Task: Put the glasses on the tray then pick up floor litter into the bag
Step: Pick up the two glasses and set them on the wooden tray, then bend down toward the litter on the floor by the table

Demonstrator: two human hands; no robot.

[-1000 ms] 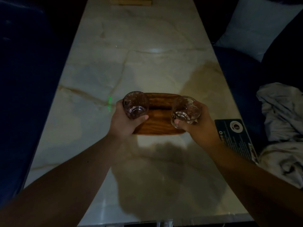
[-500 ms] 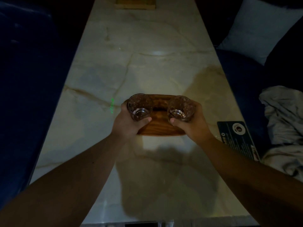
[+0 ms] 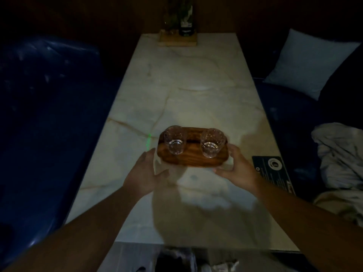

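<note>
Two clear glasses stand upright on the brown wooden tray [image 3: 191, 159] in the middle of the marble table [image 3: 188, 91]: the left glass [image 3: 174, 139] near the tray's left end, the right glass [image 3: 211, 142] near its right end. My left hand [image 3: 146, 173] hovers open just off the tray's front left corner, holding nothing. On the other side, my right hand [image 3: 237, 167] is open beside the front right corner, fingers spread and empty. Neither hand touches a glass. Below the table's near edge, a dark bag-like shape [image 3: 174, 260] shows dimly on the floor.
A wooden stand [image 3: 177, 39] with a dark bottle sits at the table's far end. A dark menu card [image 3: 274, 173] lies at the right edge. Blue seats flank the table; a white cushion [image 3: 308, 63] and crumpled grey cloth [image 3: 341, 160] lie on the right seat.
Both hands have let go of the glasses, which now stand on the tray, and have drawn back toward me. The camera has pulled back and tilted up.
</note>
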